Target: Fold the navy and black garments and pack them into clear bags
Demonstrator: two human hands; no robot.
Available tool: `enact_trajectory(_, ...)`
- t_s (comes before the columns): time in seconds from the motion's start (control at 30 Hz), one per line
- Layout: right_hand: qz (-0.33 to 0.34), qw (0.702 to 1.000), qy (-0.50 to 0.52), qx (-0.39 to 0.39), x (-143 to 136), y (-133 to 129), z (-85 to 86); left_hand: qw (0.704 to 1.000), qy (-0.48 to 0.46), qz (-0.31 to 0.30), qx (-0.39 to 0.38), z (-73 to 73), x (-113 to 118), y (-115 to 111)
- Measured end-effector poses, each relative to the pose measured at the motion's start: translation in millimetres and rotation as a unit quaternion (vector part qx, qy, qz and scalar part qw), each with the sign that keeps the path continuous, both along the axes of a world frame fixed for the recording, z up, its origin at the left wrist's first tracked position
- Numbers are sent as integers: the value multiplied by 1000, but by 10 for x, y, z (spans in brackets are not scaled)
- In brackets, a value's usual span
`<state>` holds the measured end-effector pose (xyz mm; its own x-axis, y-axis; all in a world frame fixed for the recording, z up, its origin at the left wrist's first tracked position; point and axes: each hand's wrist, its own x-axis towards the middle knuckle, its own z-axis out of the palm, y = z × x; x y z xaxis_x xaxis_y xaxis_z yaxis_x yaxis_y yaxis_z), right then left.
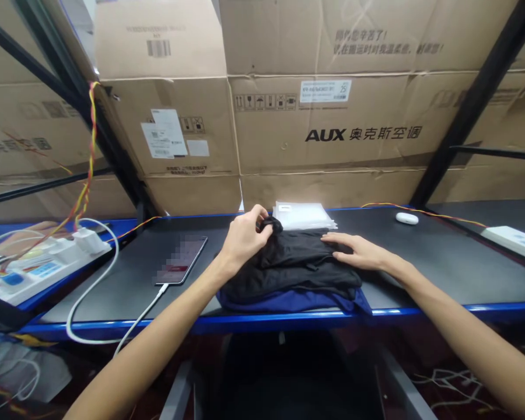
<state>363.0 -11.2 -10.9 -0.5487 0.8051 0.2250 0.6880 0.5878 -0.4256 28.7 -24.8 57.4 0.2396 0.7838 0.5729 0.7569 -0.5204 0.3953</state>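
A black garment (297,265) lies partly folded near the front of the dark shelf. Under it, dark blue cloth (284,301) shows along the front edge. My left hand (245,236) pinches a bunched bit of the black garment at its far left corner. My right hand (359,251) rests on the garment's right side, fingers stretched out and pointing left. A stack of clear plastic bags (306,216) lies just behind the garment, beyond both hands.
A phone (182,261) with a white cable lies to the left. Power strips stand at the far left (48,268) and far right (516,242). A small white case (406,219) sits at the back right. Cardboard (271,140) walls the back; black metal posts (468,105) frame the shelf.
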Motion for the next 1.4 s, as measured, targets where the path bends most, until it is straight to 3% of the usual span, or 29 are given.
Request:
enact_trajectory(0.13,-4,1000,12,-6,4,-22,41,989,89,122,8,63,-285,-53)
enact_trajectory(0.23,-10,1000,19,-14,12,-34,62,968,164,188,-28,-9,-488,-92)
enact_trajectory(0.3,-13,1000,22,-17,13,-39,71,957,205,199,-60,-100,-603,-109)
enact_trajectory(0.43,-12,1000,19,-17,1,-49,81,945,250,172,-125,-250,-735,-118)
enact_trajectory(0.53,-14,1000,15,-14,-12,-59,92,960,234,137,-66,-244,-720,-120)
enact_trajectory(0.67,-6,999,38,9,-25,-79,123,981,194,-7,28,-145,-624,-98)
enact_trajectory(0.73,0,998,64,20,-40,-97,141,978,191,-89,-1,-124,-593,-59)
enact_trajectory(0.8,-2,995,90,31,-70,-120,148,968,206,-134,-41,-142,-591,-1)
enact_trajectory(1.07,7,997,59,49,-221,-162,74,969,212,-50,-116,-308,-755,183)
enact_trajectory(1.27,21,994,70,83,-245,-177,80,986,136,-72,-58,-260,-802,166)
enact_trajectory(1.4,11,988,108,114,-242,-290,146,991,53,-112,-47,-137,-797,10)
